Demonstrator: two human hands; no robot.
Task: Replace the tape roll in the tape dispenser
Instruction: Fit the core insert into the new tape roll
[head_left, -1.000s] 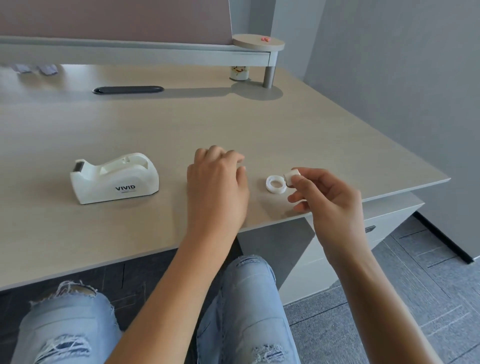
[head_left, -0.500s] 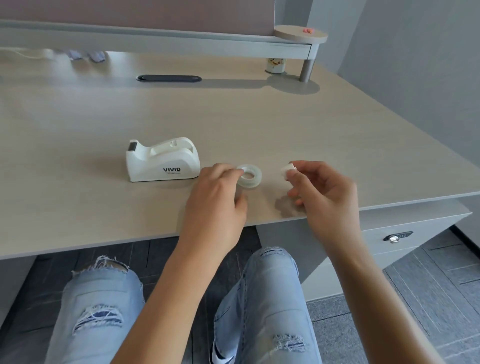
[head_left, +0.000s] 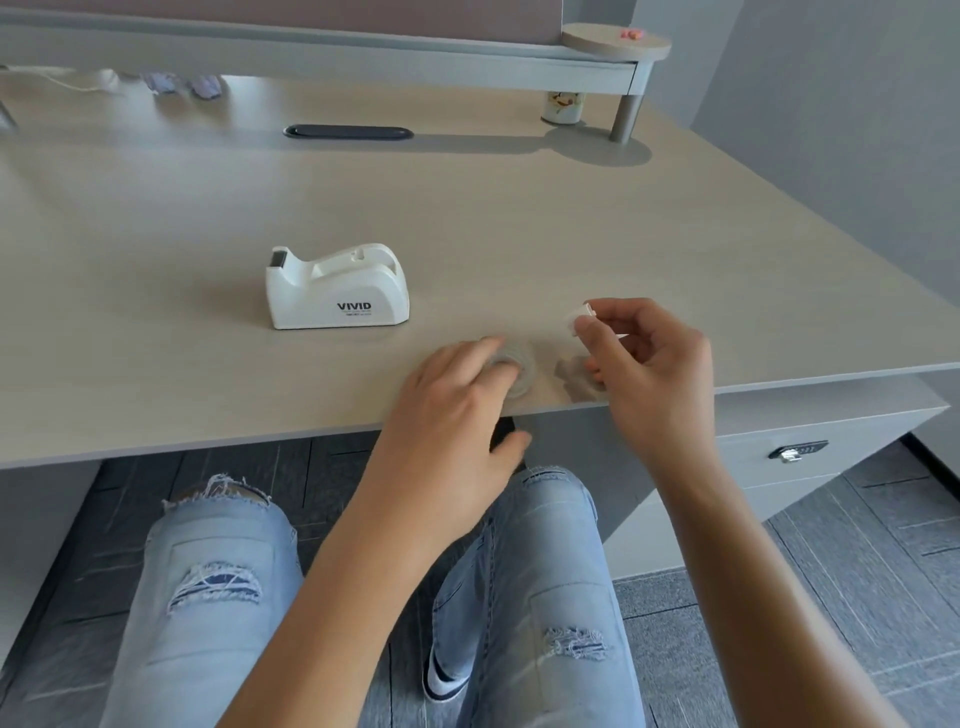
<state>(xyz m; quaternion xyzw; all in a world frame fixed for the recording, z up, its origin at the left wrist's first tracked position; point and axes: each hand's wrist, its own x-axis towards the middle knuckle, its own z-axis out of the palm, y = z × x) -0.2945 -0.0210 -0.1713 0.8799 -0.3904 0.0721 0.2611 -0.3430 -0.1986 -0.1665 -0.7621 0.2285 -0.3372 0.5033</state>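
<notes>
A white tape dispenser (head_left: 336, 291) marked VIVID stands on the desk (head_left: 467, 218), its roll bay empty. A clear tape roll (head_left: 519, 366), blurred by motion, lies flat near the desk's front edge. My left hand (head_left: 457, 410) rests on the roll's left side with the fingertips touching it and the thumb hanging below the desk edge. Whether the hand grips the roll is unclear. My right hand (head_left: 644, 374) hovers to the right of the roll and pinches a small white spool core (head_left: 577, 314) between thumb and forefinger.
A raised shelf (head_left: 332, 47) runs along the back of the desk on a grey leg (head_left: 626, 117), with a small printed cup (head_left: 563, 106) beside it. A black cable slot (head_left: 348, 132) lies mid-back. A drawer unit with a lock (head_left: 797, 451) sits under the desk at right.
My left hand has dragged the tape roll toward the desk's front edge. My right hand still pinches the white core. The camera has tipped downward.
</notes>
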